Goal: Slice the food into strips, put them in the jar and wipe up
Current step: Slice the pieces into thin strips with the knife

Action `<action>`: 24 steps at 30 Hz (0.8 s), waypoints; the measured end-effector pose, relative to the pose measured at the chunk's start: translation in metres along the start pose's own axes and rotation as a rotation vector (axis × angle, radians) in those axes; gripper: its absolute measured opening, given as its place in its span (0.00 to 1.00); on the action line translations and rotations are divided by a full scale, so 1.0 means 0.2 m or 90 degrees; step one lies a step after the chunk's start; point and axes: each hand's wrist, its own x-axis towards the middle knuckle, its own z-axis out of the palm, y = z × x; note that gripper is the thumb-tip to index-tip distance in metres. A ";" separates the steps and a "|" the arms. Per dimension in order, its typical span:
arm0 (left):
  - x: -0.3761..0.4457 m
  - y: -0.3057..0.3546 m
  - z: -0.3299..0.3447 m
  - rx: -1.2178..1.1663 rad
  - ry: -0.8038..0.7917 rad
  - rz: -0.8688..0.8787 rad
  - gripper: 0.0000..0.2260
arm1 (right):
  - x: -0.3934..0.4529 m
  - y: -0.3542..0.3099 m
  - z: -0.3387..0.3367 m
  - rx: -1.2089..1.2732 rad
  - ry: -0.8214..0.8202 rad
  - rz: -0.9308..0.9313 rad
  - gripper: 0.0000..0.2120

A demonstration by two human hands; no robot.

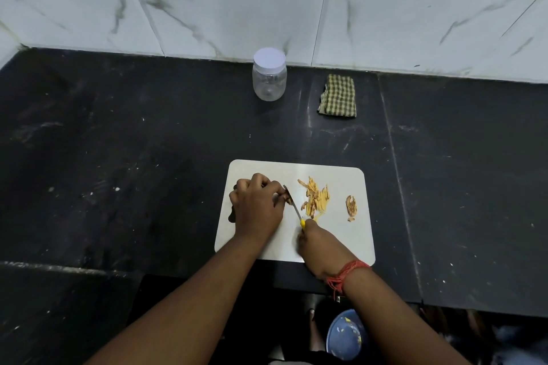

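On the pale cutting board [341, 246], at its left side: left hand [257, 205], fingers curled, pinching a small dark piece of food [287, 199] against the board. Just right of it, thin knife [292, 201] slanting down into that piece, yellow handle gripped in the right hand [318, 241]. Further right, heap of cut yellow strips [315, 196]; beyond, a brownish peel-like scrap [351, 206] lying apart. Slicing judged well along, nearly through. Far back on the black table [118, 142], clear jar [269, 75], lid on, apparently empty — filling not yet begun. Right of it, folded checked cloth [338, 96], untouched; wiping left to do.
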 end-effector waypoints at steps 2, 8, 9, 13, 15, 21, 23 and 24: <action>0.00 0.00 -0.01 -0.002 -0.001 -0.003 0.03 | 0.00 0.00 0.00 0.004 0.003 -0.004 0.13; 0.00 0.01 -0.01 -0.009 -0.012 -0.020 0.03 | -0.02 0.02 0.01 0.019 0.001 -0.001 0.14; 0.00 0.01 -0.01 -0.007 -0.012 -0.022 0.02 | -0.03 0.02 0.02 0.022 0.000 0.000 0.13; 0.00 0.02 -0.01 -0.006 -0.011 -0.028 0.02 | -0.06 0.04 0.03 0.022 0.000 0.004 0.12; 0.00 0.02 -0.01 -0.006 -0.007 -0.027 0.02 | -0.09 0.06 0.03 0.008 0.006 -0.016 0.09; 0.01 0.03 -0.02 -0.011 -0.015 -0.039 0.03 | -0.21 0.13 0.08 0.004 0.024 -0.062 0.06; 0.01 0.03 -0.02 -0.010 -0.018 -0.035 0.04 | -0.21 0.16 0.09 -0.007 0.021 -0.063 0.06; 0.01 0.02 -0.02 -0.015 -0.019 -0.035 0.03 | -0.21 0.16 0.10 -0.001 0.021 -0.058 0.06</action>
